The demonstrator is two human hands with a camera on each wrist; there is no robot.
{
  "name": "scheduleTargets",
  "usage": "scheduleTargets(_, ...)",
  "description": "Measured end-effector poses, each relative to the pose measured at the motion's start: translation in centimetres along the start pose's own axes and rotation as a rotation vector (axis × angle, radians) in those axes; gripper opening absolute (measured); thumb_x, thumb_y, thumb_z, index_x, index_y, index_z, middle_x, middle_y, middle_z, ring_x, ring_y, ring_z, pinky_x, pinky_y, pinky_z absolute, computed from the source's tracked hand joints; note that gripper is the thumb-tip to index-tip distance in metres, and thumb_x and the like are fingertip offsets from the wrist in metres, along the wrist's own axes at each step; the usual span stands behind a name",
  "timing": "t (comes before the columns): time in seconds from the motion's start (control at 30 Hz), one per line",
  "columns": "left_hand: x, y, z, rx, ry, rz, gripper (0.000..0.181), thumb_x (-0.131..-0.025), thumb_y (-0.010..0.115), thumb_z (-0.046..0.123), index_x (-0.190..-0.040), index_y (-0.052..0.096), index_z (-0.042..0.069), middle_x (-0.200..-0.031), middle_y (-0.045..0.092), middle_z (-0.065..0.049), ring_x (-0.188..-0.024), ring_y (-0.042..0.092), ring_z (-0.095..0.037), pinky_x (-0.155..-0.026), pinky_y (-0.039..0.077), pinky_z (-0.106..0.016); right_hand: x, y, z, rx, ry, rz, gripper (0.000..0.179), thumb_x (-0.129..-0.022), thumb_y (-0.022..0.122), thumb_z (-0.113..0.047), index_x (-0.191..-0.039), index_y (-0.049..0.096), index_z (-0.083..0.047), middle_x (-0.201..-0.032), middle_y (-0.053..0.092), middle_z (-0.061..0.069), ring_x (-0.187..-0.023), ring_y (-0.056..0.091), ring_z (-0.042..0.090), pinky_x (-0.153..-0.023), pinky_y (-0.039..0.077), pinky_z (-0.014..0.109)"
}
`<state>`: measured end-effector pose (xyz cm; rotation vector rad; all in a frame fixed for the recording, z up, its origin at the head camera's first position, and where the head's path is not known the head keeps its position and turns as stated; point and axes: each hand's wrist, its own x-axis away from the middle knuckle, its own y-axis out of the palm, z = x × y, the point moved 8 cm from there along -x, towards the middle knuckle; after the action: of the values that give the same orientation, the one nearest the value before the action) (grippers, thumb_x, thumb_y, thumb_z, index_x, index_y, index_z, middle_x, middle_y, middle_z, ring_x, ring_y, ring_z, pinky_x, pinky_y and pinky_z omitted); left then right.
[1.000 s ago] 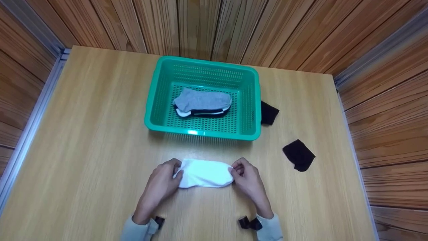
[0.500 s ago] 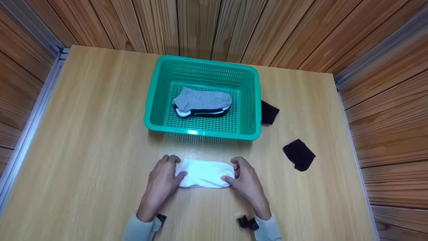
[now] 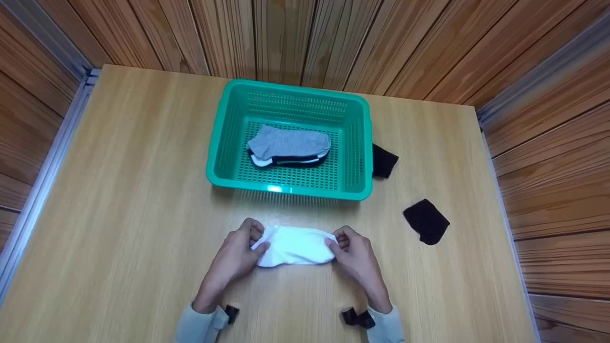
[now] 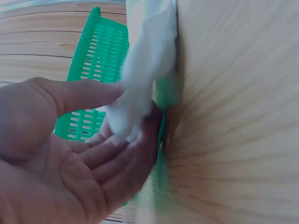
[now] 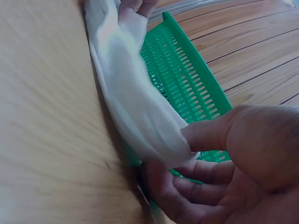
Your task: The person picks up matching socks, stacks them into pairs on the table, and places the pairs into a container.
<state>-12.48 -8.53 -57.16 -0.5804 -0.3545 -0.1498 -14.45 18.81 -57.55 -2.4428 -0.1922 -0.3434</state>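
A white sock (image 3: 296, 246) lies crosswise on the table in front of the basket, held at both ends. My left hand (image 3: 238, 252) pinches its left end between thumb and fingers; in the left wrist view the bunched white cloth (image 4: 140, 79) sits between the thumb and the curled fingers. At the other end, my right hand (image 3: 356, 255) pinches the sock. The right wrist view shows the thumb on top of the white cloth (image 5: 135, 88) and fingers beneath, with that end slightly raised off the table.
A green perforated basket (image 3: 286, 190) stands behind the sock, holding a grey sock (image 3: 288, 142) stacked on black and white ones. One black sock (image 3: 426, 221) lies on the table at right. Another black piece (image 3: 384, 161) is partly hidden by the basket's right side.
Both hands have pinched the sock's ends anew after loosening half a second ago. The sock has shifted slightly right and its ends are now lifted a little.
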Motion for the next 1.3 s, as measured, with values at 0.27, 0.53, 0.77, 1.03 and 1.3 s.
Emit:
scheduleTargets(0.27,-0.4,-0.1,-0.6,0.099,-0.019,-0.069,0.032,-0.098,0.071,0.011,-0.129,0.070,0.001,-0.103,0.076,-0.008,-0.095,0.072,-0.018,-0.092,0.060,-0.043,0.0,-0.4,-0.1,-0.021,-0.033,0.013,0.015,-0.098,0.073,-0.012,-0.110,0.073,-0.003,-0.098,0.073,0.010,-0.087,0.065,0.016,-0.078,0.054,0.022)
scheduleTargets(0.53,-0.7,0.0,-1.6,0.148,-0.077,-0.074,0.019,-0.095,0.076,0.010,-0.113,0.077,0.003,-0.100,0.079,-0.007,-0.092,0.075,-0.018,-0.089,0.061,-0.041,-0.1,-0.6,0.3,-0.017,0.014,0.013,0.013,-0.095,0.074,-0.006,-0.107,0.076,-0.001,-0.096,0.073,0.011,-0.083,0.064,0.016,-0.071,0.051,0.021)
scheduleTargets(0.77,-0.7,-0.5,-1.8,0.168,-0.089,-0.035,0.012,-0.094,0.078,0.011,-0.105,0.080,0.007,-0.097,0.079,-0.005,-0.087,0.075,-0.015,-0.085,0.062,-0.036,0.0,-1.0,0.4,-0.100,0.033,0.008,0.012,-0.092,0.075,-0.001,-0.104,0.077,-0.004,-0.093,0.073,0.010,-0.075,0.065,0.015,-0.062,0.054,0.022)
scheduleTargets(1.03,-0.9,-1.3,-0.9,0.159,-0.074,-0.047,0.008,-0.094,0.077,0.010,-0.102,0.079,0.009,-0.095,0.077,-0.003,-0.084,0.070,-0.013,-0.081,0.059,-0.032,-0.1,-1.9,0.2,-0.181,0.055,-0.003,0.015,-0.089,0.078,0.001,-0.100,0.079,-0.009,-0.095,0.074,0.009,-0.080,0.067,0.015,-0.067,0.054,0.021)
scheduleTargets(1.3,-0.8,-2.5,1.0,0.149,0.004,-0.075,0.011,-0.093,0.079,0.011,-0.104,0.081,0.009,-0.099,0.080,-0.003,-0.082,0.068,-0.013,-0.076,0.056,-0.026,0.1,-3.0,-0.3,-0.289,0.027,-0.054,0.016,-0.087,0.081,-0.003,-0.102,0.076,0.000,-0.087,0.074,0.013,-0.068,0.063,0.010,-0.058,0.047,0.019)
